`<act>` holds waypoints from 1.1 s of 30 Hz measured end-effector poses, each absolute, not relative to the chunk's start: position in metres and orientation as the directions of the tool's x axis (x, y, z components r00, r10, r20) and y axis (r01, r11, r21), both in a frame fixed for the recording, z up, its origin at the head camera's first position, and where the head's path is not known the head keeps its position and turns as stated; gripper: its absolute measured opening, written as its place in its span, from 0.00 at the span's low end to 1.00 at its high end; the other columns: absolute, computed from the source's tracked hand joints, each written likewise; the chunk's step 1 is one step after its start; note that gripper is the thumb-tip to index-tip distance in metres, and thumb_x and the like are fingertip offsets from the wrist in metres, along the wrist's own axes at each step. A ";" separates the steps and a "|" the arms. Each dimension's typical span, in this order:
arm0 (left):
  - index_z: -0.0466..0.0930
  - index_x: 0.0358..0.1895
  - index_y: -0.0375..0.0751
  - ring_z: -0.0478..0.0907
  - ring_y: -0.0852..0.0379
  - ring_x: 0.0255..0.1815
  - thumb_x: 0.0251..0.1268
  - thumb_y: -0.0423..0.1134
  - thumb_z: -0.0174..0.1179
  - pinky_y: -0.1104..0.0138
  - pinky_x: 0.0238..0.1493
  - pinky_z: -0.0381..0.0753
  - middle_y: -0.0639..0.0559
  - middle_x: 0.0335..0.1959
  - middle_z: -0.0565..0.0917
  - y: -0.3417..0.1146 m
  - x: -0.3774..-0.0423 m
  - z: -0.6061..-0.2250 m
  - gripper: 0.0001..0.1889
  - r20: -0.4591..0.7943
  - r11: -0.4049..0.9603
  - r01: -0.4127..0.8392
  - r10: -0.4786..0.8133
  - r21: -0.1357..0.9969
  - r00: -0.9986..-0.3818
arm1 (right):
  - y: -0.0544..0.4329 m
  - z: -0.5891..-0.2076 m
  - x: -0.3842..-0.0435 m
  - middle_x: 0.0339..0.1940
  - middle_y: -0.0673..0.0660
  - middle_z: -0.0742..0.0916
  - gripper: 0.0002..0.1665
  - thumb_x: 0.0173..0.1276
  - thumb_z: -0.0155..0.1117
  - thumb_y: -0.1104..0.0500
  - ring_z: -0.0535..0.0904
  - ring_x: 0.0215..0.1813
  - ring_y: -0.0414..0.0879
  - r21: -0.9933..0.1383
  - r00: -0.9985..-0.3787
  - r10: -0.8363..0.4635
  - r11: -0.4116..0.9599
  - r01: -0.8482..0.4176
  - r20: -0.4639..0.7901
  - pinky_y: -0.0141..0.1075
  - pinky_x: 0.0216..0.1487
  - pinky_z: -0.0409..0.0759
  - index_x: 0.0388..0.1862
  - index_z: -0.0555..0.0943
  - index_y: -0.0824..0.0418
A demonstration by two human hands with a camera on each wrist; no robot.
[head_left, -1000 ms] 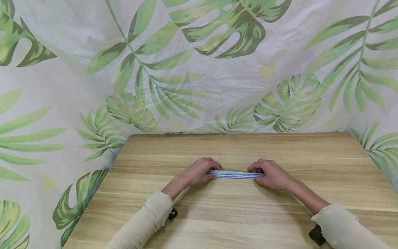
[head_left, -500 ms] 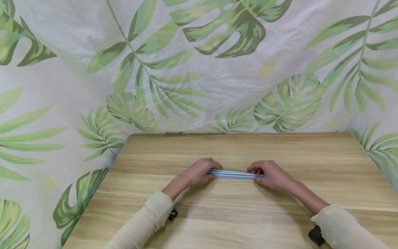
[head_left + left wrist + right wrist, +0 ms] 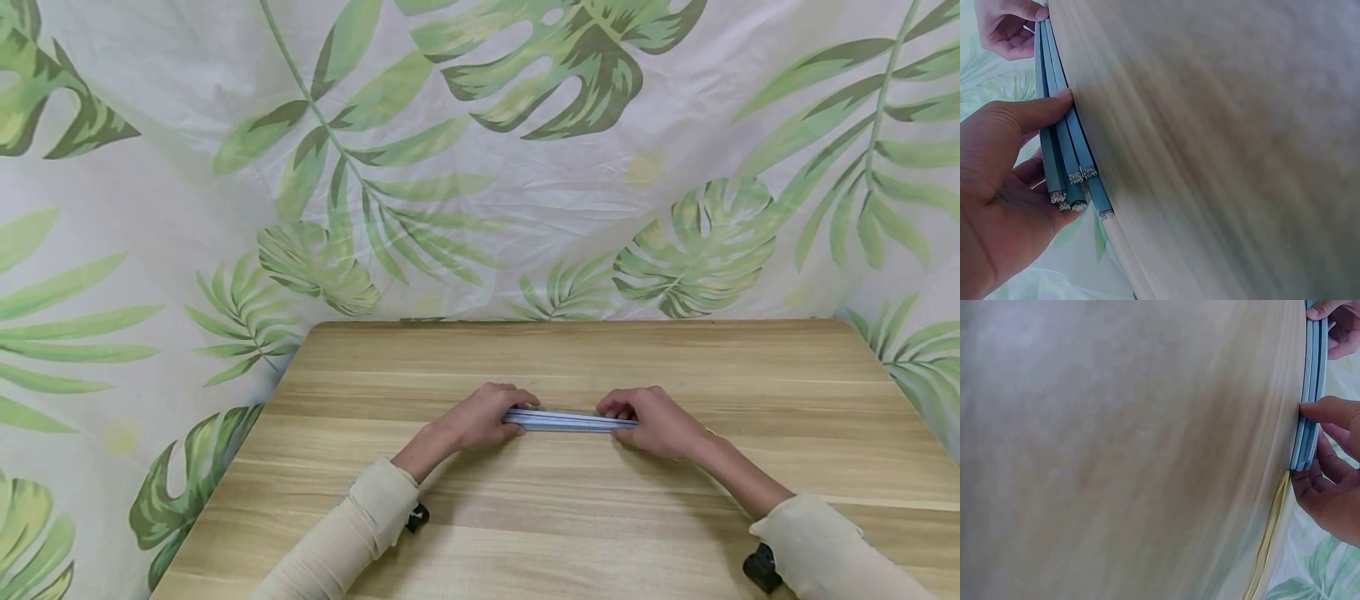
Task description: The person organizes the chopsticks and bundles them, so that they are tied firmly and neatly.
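Observation:
A bundle of several blue chopsticks (image 3: 570, 422) lies crosswise between the two hands, low over the table. My left hand (image 3: 480, 419) pinches one end, thumb on the near side and fingers on the far side. The left wrist view shows the square, silver-patterned chopstick ends (image 3: 1076, 177) unevenly lined up, one sticking out farther. At the other end my right hand (image 3: 662, 423) pinches the bundle between thumb and fingers. A yellow rubber band (image 3: 1267, 537) lies stretched out long on the table by the right hand, mostly hidden in the head view.
The wood-grain table (image 3: 555, 517) reaches back to a hanging leaf-print cloth (image 3: 480, 167), which also closes off both sides. Black wrist devices (image 3: 762, 568) sit under the rolled sleeves.
Both hands stay nearly still, the left shifting very slightly right. The chopsticks have turned a little against one another, so their visible faces look different.

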State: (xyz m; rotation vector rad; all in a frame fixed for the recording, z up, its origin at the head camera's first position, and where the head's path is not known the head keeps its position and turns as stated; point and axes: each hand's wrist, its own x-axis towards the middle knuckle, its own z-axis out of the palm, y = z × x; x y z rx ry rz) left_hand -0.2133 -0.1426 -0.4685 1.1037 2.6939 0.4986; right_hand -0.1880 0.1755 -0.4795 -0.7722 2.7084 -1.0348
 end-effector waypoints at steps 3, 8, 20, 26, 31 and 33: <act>0.82 0.68 0.43 0.86 0.53 0.59 0.72 0.37 0.71 0.58 0.62 0.84 0.47 0.61 0.89 -0.142 -0.213 -0.469 0.23 -0.042 0.660 0.652 0.715 0.374 -0.698 | 0.175 -0.479 -0.187 0.38 0.48 0.89 0.16 0.64 0.74 0.69 0.82 0.41 0.38 -0.654 -0.856 -0.514 0.633 -0.413 0.043 0.33 0.44 0.82 0.51 0.89 0.60; 0.82 0.69 0.43 0.86 0.53 0.59 0.73 0.38 0.71 0.58 0.62 0.84 0.46 0.62 0.88 -0.141 -0.212 -0.469 0.23 -0.051 0.663 0.650 0.714 0.371 -0.698 | 0.174 -0.479 -0.185 0.38 0.48 0.89 0.16 0.65 0.73 0.69 0.82 0.40 0.38 -0.644 -0.856 -0.515 0.642 -0.415 0.039 0.33 0.44 0.82 0.51 0.89 0.61; 0.80 0.71 0.43 0.86 0.54 0.57 0.75 0.37 0.69 0.59 0.59 0.84 0.46 0.60 0.88 -0.141 -0.209 -0.466 0.24 -0.068 0.666 0.643 0.713 0.377 -0.698 | 0.172 -0.476 -0.184 0.39 0.49 0.90 0.16 0.64 0.75 0.68 0.84 0.42 0.39 -0.646 -0.850 -0.525 0.636 -0.422 0.038 0.35 0.44 0.83 0.51 0.88 0.61; 0.81 0.70 0.42 0.86 0.54 0.57 0.74 0.36 0.69 0.59 0.59 0.85 0.45 0.61 0.88 -0.139 -0.207 -0.465 0.23 -0.060 0.660 0.651 0.718 0.376 -0.694 | 0.170 -0.474 -0.182 0.37 0.48 0.90 0.14 0.65 0.75 0.68 0.82 0.40 0.39 -0.618 -0.864 -0.503 0.670 -0.411 0.029 0.35 0.43 0.82 0.48 0.88 0.59; 0.82 0.69 0.42 0.86 0.57 0.55 0.73 0.35 0.69 0.63 0.58 0.85 0.47 0.61 0.89 -0.138 -0.205 -0.465 0.22 -0.065 0.667 0.642 0.711 0.379 -0.700 | 0.169 -0.474 -0.181 0.38 0.48 0.90 0.14 0.63 0.77 0.68 0.84 0.41 0.40 -0.610 -0.870 -0.492 0.679 -0.408 0.034 0.36 0.44 0.83 0.48 0.88 0.59; 0.82 0.68 0.42 0.86 0.58 0.54 0.73 0.35 0.69 0.64 0.56 0.85 0.48 0.60 0.89 -0.137 -0.205 -0.466 0.22 -0.066 0.670 0.638 0.708 0.379 -0.703 | 0.169 -0.475 -0.180 0.38 0.49 0.90 0.15 0.63 0.77 0.68 0.84 0.41 0.40 -0.614 -0.868 -0.496 0.675 -0.410 0.034 0.36 0.44 0.83 0.48 0.88 0.60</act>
